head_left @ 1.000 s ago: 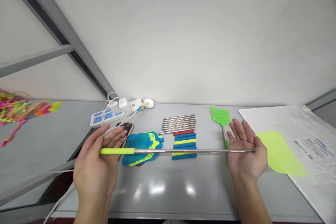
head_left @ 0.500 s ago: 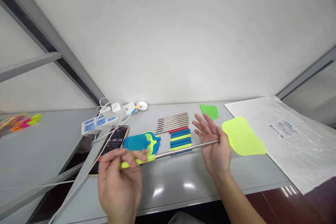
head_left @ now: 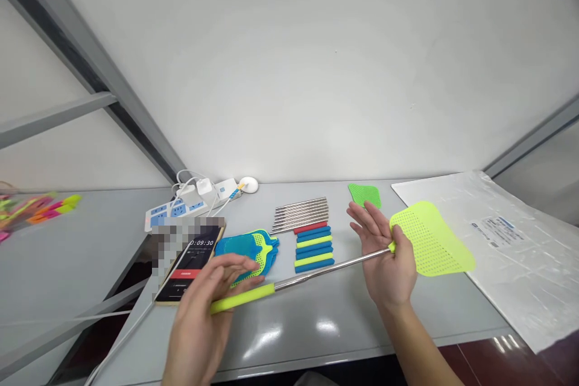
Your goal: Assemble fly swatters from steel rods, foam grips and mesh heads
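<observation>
A fly swatter has a yellow-green perforated head, a thin metal rod and a yellow-green grip. My right hand pinches its neck between thumb and palm, where rod and head meet, with the other fingers stretched out. My left hand has its fingers loosely spread above the grip. The grip's end lies against or just in front of the left palm; I cannot tell whether it touches. Beyond are several metal rods, several coloured grips and stacked blue and yellow swatter heads.
A green swatter head lies near the wall. At the left are a phone with a running timer, a power strip and white cables. White packaging covers the right side. Bright blurred items sit on the far-left table.
The yellow-green head is now joined to the rod at my right hand; before, it lay apart behind that hand. My left fingers have loosened from the grip.
</observation>
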`<state>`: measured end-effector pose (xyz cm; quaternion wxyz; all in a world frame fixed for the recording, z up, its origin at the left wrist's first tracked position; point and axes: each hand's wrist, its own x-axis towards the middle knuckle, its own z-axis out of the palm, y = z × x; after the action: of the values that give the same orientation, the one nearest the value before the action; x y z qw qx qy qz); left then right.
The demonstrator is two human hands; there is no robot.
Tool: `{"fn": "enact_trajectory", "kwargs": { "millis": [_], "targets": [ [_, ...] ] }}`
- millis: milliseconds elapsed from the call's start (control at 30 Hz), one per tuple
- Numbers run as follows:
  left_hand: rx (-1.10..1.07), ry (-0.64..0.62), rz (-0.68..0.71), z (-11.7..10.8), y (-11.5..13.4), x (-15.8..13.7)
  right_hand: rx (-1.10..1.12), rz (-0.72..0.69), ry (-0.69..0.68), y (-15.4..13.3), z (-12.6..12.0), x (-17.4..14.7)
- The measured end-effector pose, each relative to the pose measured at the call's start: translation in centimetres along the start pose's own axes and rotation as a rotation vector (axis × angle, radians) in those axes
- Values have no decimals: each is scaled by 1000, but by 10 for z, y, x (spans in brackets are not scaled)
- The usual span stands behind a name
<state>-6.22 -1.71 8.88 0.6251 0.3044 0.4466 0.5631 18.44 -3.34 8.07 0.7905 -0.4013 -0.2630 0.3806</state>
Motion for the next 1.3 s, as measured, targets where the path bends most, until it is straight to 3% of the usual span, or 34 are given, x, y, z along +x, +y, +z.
{"fn": "enact_trajectory", "kwargs": {
  "millis": [233,433,533,633,733,833,933,1033,1133,1200,1300],
  "targets": [
    [144,62,151,17,-12,-6,12,10,-4,1,9,11],
    [192,-45,79,51,-28,-26,63,284,-176,22,29,-21],
    [174,-29,79,63,-39,-30,58,287,-239,19,34,-33],
    [160,-46,52,60,-48,-24,15,262,-313,14,33,-32],
    [263,-128,-23,49,-55,-16,-54,254,-355,15,30,-22],
    [360,-346,-202,42,-66,-11,-172,285,-352,20,22,-11],
    [329,-554,-367,49,-80,-11,-377,305,-403,21,6,-5],
    [302,-584,-365,72,-91,-12,-660,176,-449,21,-26,-1],
    [362,-586,-320,101,-99,-7,-1077,-82,-236,23,-73,8],
    [458,-603,-299,120,-104,0,-1255,-122,-60,26,-103,15],
    [564,-596,-283,146,-118,13,-1315,-101,33,31,-132,21]
  ]
}}
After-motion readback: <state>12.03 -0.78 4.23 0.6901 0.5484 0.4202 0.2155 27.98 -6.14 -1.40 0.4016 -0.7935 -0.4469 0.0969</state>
